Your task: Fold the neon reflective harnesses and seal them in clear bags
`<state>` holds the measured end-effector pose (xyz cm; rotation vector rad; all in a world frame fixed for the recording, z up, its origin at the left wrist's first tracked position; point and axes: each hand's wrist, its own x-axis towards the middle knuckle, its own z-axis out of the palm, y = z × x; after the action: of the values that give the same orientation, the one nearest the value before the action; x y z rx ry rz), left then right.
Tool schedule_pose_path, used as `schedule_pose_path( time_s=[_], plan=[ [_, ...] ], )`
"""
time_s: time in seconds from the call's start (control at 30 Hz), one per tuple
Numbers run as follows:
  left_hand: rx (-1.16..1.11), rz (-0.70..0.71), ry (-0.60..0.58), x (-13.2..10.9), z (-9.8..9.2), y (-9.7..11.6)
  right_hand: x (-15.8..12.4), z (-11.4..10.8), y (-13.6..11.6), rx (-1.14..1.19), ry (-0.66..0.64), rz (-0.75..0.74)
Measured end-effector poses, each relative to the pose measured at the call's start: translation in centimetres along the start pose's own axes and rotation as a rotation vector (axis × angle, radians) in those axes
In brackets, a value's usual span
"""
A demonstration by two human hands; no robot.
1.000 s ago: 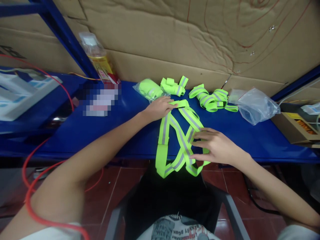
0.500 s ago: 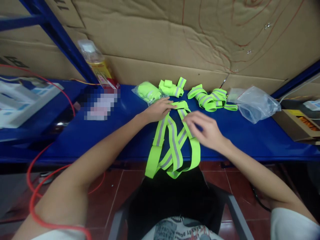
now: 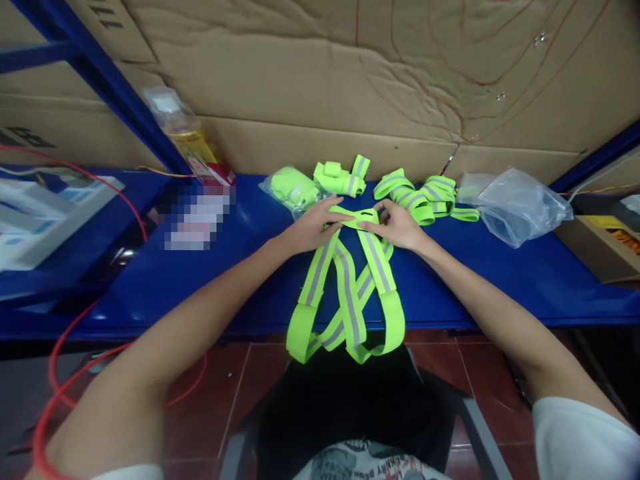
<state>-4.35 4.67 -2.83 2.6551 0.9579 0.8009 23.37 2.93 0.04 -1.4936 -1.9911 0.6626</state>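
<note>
A neon yellow-green reflective harness (image 3: pixel 349 293) with grey stripes lies on the blue table, its lower loops hanging past the front edge above my lap. My left hand (image 3: pixel 317 225) grips the left end of its top band between thumb and fingers. At the right end of that band, my right hand (image 3: pixel 397 225) pinches the strap. A small dark slit or piece shows on the band between my hands; I cannot make out which. Just behind them lie a bagged neon bundle (image 3: pixel 293 188), a rolled neon strap (image 3: pixel 340 179) and a loosely coiled neon strap (image 3: pixel 425 197).
A clear plastic bag (image 3: pixel 523 205) and an open cardboard box (image 3: pixel 600 247) are on the right. To the left stands a bottle (image 3: pixel 187 137) near a blurred-out paper. A red hose (image 3: pixel 53 383) loops by my left arm. Cardboard (image 3: pixel 280 87) walls the back.
My right hand has moved from above the right strap up to the top band and closed on it. The left hand now pinches the band. The harness's right side is straighter.
</note>
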Motion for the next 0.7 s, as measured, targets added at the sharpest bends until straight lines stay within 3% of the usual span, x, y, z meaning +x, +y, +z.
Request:
schedule_pose_path(
  time_s=[0.13,0.23,0.37,0.5,0.57,0.7],
  plan=[
    [-0.011,-0.032,-0.002,0.1,-0.3,0.1,-0.1,-0.1,0.7,0.15,0.008,-0.111],
    [-0.064,0.017,-0.042,0.1,-0.7,0.5,-0.1,0.0,0.5,0.171,-0.06,-0.099],
    [-0.037,0.094,-0.014,0.2,-0.8,1.5,-0.1,-0.1,-0.4,0.069,-0.101,-0.086],
    [-0.031,0.134,-0.007,0.1,-0.8,2.8,-0.5,-0.8,-1.0,0.129,-0.213,-0.081],
    [-0.054,0.107,0.025,0.1,-0.8,3.3,-0.6,-1.0,-1.0,0.202,-0.272,-0.089],
    [-0.166,0.014,0.143,0.1,-0.6,3.5,-0.6,-0.9,-0.4,0.275,-0.226,-0.137]
  ],
)
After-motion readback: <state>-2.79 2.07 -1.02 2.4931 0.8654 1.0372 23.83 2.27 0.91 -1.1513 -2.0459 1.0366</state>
